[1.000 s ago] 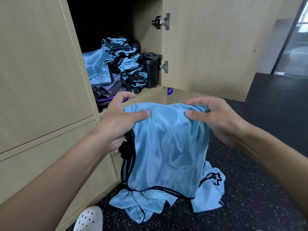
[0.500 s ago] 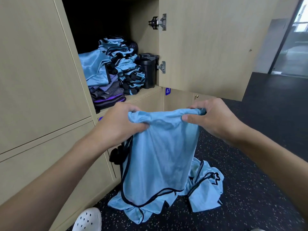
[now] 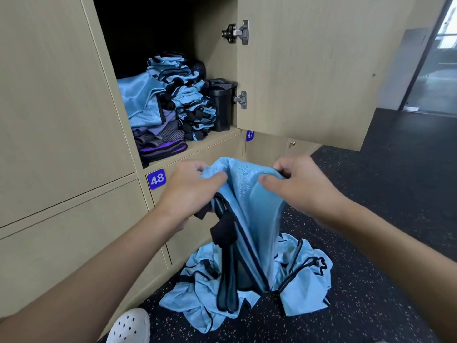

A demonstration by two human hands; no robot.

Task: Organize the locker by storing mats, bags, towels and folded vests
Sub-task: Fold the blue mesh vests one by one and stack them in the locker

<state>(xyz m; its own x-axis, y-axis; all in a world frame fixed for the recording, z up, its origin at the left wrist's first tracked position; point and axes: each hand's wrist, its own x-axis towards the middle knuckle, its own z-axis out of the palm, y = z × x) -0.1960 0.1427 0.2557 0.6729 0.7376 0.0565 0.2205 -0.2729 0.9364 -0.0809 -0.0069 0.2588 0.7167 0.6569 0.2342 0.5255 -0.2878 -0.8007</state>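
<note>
I hold a light blue mesh vest [image 3: 249, 219] with black trim in front of the lockers. My left hand [image 3: 188, 194] pinches its top left edge and my right hand [image 3: 301, 189] pinches its top right edge; the cloth hangs folded lengthwise between them. More blue vests [image 3: 304, 276] lie crumpled on the floor below. In the open locker [image 3: 212, 142] sits a stack of folded blue vests [image 3: 190, 105], a larger blue cloth [image 3: 141, 102] over purple and grey folded towels [image 3: 160, 142], and a black container [image 3: 222, 105].
The locker door [image 3: 321, 70] stands open to the right, above my hands. Closed lockers marked 48 [image 3: 156, 179] and 47 [image 3: 249, 135] are below the shelf. A white perforated shoe [image 3: 131, 325] shows at the bottom. Dark speckled floor [image 3: 383, 219] stretches right.
My hands have come closer together, folding the hanging vest lengthwise into a narrower strip. The view has dropped a little.
</note>
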